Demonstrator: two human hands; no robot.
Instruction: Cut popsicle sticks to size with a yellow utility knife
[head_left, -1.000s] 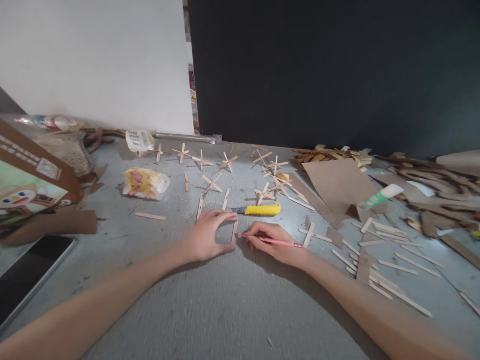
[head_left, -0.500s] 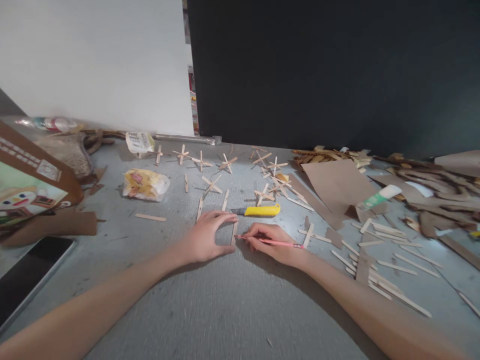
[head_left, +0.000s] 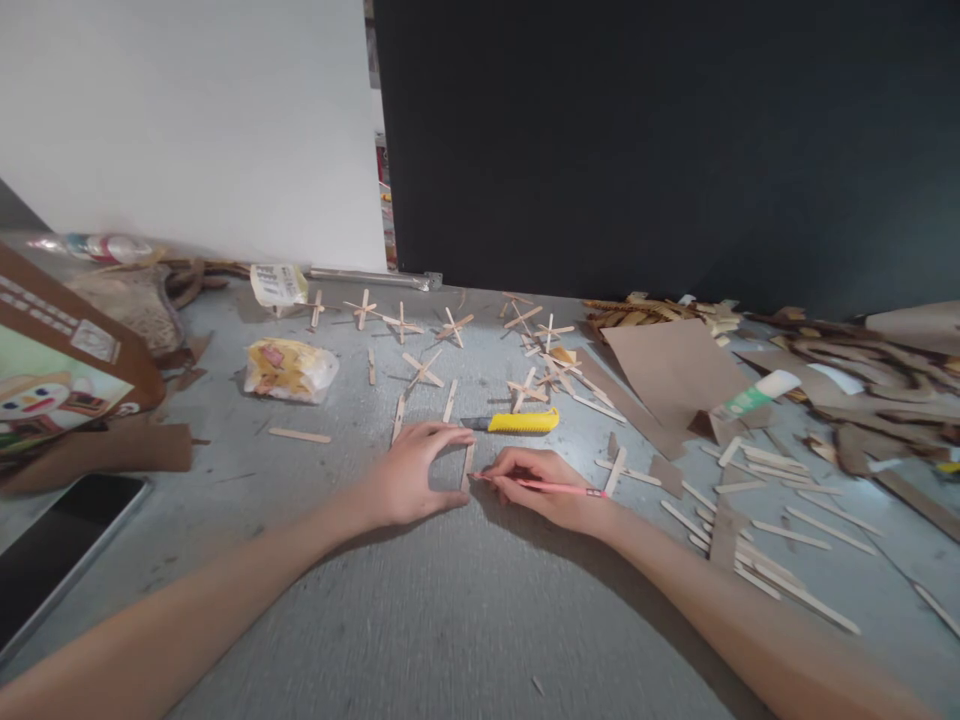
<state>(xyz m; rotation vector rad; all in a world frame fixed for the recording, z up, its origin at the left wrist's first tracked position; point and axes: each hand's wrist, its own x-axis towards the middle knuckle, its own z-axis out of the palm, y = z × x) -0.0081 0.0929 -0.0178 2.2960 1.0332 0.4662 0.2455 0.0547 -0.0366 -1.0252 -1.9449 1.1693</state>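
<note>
Between the thumb and fingertips of my left hand [head_left: 409, 475], a short wooden craft stick [head_left: 468, 462] is gripped by its two ends, lying along the line of sight. My right hand [head_left: 544, 485] pinches a pink pencil [head_left: 559, 487], its tip touching or very close to the stick's right edge. Just beyond both hands lies a yellow utility knife [head_left: 521, 422], its grey end to the left. Past my left hand are two more craft sticks, one of them upright-looking in the view [head_left: 450, 400]. A crossed pair of sticks [head_left: 616, 472] rests right of my right hand.
Several crossed-stick pieces [head_left: 424, 368] spread across the back of the grey table. Loose craft sticks [head_left: 791, 535], cardboard [head_left: 664, 375] and a green-white glue stick [head_left: 761, 393] lie right. Left are a phone [head_left: 67, 550], a yellow packet [head_left: 289, 370] and a printed bag [head_left: 67, 370].
Both hands keep nearly the same pose on the stick and pencil. The whole view has shifted very slightly; nothing was picked up or let go.
</note>
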